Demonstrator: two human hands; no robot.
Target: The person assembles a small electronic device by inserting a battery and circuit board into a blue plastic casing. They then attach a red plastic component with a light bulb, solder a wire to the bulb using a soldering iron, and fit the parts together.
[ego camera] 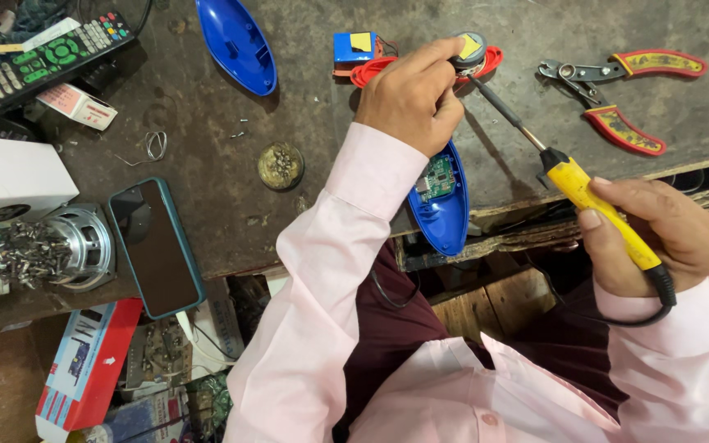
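My right hand [662, 234] grips a yellow-handled soldering iron [592, 201]; its dark tip reaches up-left to a small round part with a yellow patch [471, 47]. My left hand [410, 94] pinches that round part over a red plastic shell [492, 59]. Below my left hand lies a blue boat-shaped shell [446, 215] with a green circuit board [436, 179] inside, at the bench's front edge. A small blue block with a yellow patch [353, 47] sits left of the red shell.
A second blue shell [238, 45] lies at the back. Red-handled pliers [617, 90] rest at the right. A phone [157, 246], a speaker with screws [59, 246], a remote control [43, 57], a white box [10, 176] and a round tin [281, 166] crowd the left.
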